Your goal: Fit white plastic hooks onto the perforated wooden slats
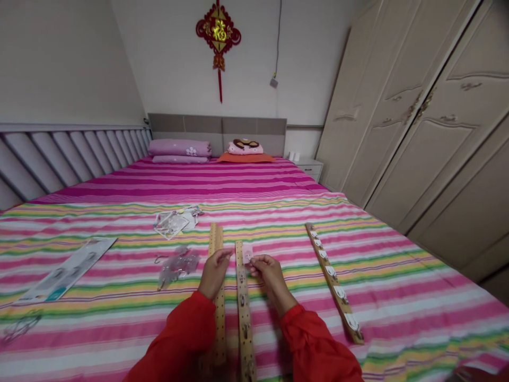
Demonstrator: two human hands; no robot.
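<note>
My right hand (270, 276) pinches a small clear adhesive hook (247, 253) by its lower edge, just right of the top end of a narrow wooden strip with holes (240, 307). Several metal hooks on clear pads sit along that strip. On its other side, my left hand (214, 273) has thumb and forefinger pressed together; whatever may be between them is too small to make out. A second perforated wooden strip (219, 323) lies beneath my left hand and sleeve, partly hidden. To the right rests a wooden strip with white hooks (332, 278).
Left of my hands lie a heap of clear plastic pieces (180, 266), opened packets (177, 222), a long flat package (69, 271) and thin wire items (23, 324). All rest on a striped bed sheet (131, 323). Pillows (180, 148) stand by the headboard; wardrobes (429, 122) line the right.
</note>
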